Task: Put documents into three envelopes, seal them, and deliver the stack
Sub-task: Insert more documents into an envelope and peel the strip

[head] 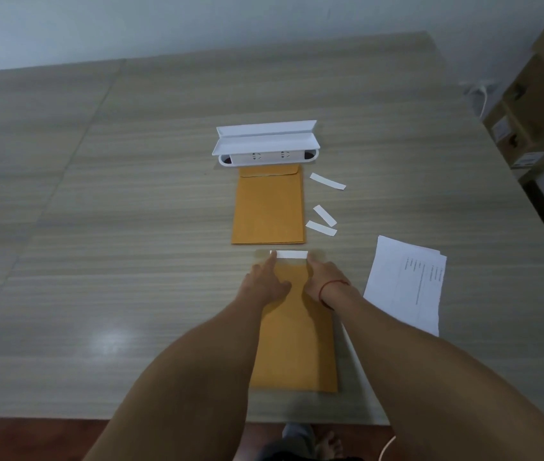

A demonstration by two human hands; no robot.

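Note:
A brown envelope lies lengthwise in front of me, its far end showing a white strip along the flap. My left hand rests on the envelope's upper left, index finger stretched to the strip's left end. My right hand, with a red thread at the wrist, presses the upper right corner beside the strip. Farther away lies a stack of brown envelopes with flaps folded down. White printed documents lie to the right of my right arm.
A white plastic holder stands beyond the envelope stack. Three peeled white paper strips lie right of the stack. Cardboard boxes stand off the table's right edge. The table's near edge runs below my forearms.

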